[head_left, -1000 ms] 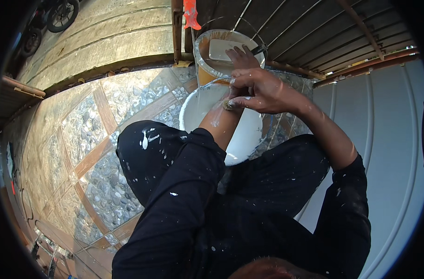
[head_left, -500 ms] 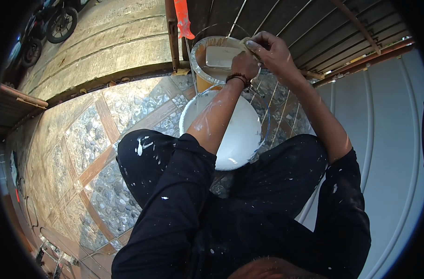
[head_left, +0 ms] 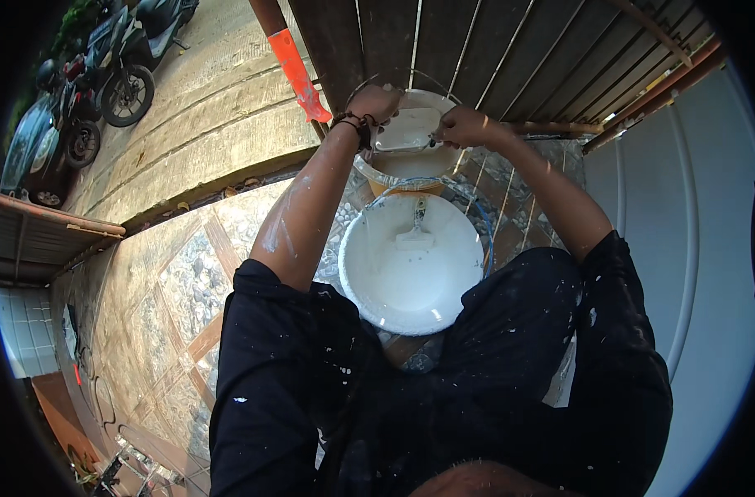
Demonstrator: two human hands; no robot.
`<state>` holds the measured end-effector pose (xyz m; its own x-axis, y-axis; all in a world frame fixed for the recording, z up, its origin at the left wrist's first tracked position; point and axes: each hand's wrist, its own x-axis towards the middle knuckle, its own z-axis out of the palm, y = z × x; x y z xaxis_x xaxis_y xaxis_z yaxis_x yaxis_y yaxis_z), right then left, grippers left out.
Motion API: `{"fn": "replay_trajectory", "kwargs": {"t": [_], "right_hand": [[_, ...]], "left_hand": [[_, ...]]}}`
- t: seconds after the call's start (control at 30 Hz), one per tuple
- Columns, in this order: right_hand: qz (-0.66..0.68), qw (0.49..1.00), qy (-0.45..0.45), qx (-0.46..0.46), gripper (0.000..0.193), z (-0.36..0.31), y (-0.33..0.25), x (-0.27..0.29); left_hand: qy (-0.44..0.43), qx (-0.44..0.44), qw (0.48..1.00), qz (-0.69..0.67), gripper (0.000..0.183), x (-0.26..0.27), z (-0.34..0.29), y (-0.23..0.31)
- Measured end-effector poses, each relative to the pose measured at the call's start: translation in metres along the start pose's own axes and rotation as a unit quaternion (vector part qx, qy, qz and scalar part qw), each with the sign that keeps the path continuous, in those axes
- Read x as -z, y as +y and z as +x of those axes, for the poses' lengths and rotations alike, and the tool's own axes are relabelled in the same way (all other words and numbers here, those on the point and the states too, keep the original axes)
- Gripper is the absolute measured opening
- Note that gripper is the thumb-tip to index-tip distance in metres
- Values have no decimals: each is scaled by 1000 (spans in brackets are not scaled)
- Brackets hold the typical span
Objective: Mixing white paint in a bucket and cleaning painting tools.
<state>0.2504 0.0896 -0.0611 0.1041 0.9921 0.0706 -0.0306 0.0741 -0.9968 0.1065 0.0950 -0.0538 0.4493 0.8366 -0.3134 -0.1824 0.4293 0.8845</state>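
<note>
Between my hands, at the mouth of a yellow-orange bucket (head_left: 362, 168), is a whitish rectangular tray (head_left: 409, 132). My left hand (head_left: 376, 103) is closed at the tray's left side, its fingertips partly hidden. On the other side, my right hand (head_left: 467, 130) pinches the right edge with thumb and fingers. Cloudy liquid (head_left: 406, 166) shows in the bucket below the tray. Closer to me stands a white bucket (head_left: 369, 290) with white paint inside. A white-coated, T-shaped tool (head_left: 415, 238) leans against its inner far wall. White smears mark my left forearm.
Dark slatted panels (head_left: 493, 58) rise just beyond the buckets. A bright orange piece (head_left: 295, 70) hangs on a post at the far left. A grey wall (head_left: 651, 215) stands on the right. Motorbikes (head_left: 120, 91) are parked outside at upper left, past pebble-patterned tiles (head_left: 187, 273).
My hands have parted from a pale, cloth-like thing they held together and moved to the tray's two sides. That thing no longer shows. The view has shifted, revealing the tool inside the white bucket.
</note>
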Motion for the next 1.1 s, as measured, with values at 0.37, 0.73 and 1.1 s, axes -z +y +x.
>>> {"fn": "replay_trajectory", "kwargs": {"t": [0.37, 0.73, 1.1], "right_hand": [[-437, 712, -522, -173, 29, 23, 155, -15], [-411, 709, -503, -274, 30, 21, 254, -39], [162, 897, -369, -182, 39, -55, 9, -27]], "left_hand": [[130, 33, 716, 685, 41, 97, 38, -27], [99, 26, 553, 827, 16, 111, 12, -99], [97, 13, 559, 824, 26, 114, 117, -162]]}}
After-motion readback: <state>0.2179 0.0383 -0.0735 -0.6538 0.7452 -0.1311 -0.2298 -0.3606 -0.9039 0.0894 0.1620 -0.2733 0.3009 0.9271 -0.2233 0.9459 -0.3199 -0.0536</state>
